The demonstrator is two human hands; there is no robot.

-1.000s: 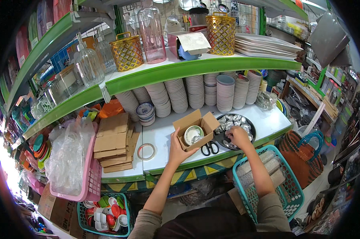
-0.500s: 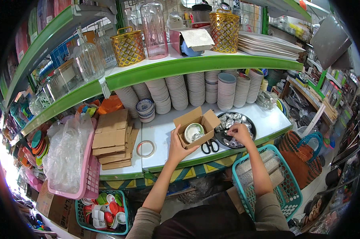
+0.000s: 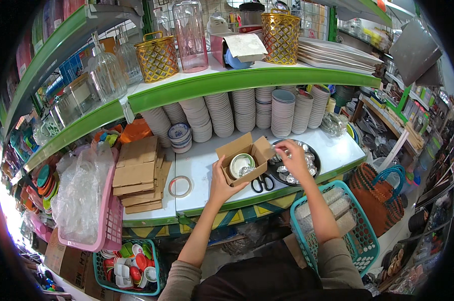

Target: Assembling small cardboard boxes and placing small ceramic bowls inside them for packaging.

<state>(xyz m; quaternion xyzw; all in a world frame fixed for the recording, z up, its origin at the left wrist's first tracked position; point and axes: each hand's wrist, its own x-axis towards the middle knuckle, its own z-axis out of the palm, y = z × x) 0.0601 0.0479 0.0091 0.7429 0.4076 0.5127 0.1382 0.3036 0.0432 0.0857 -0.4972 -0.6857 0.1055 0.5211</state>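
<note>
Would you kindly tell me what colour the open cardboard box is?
The open cardboard box is brown, best seen in the head view.

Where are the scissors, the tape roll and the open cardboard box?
Scissors (image 3: 262,183), head view: on the black handles.
Tape roll (image 3: 180,196), head view: on its near rim.
Cardboard box (image 3: 261,151), head view: on its right flap.

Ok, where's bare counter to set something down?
Bare white counter lies between the tape ring and open carton, and right of the black tray. It's crowded around the scissors, between carton and tray, and left, under cardboard.
</note>
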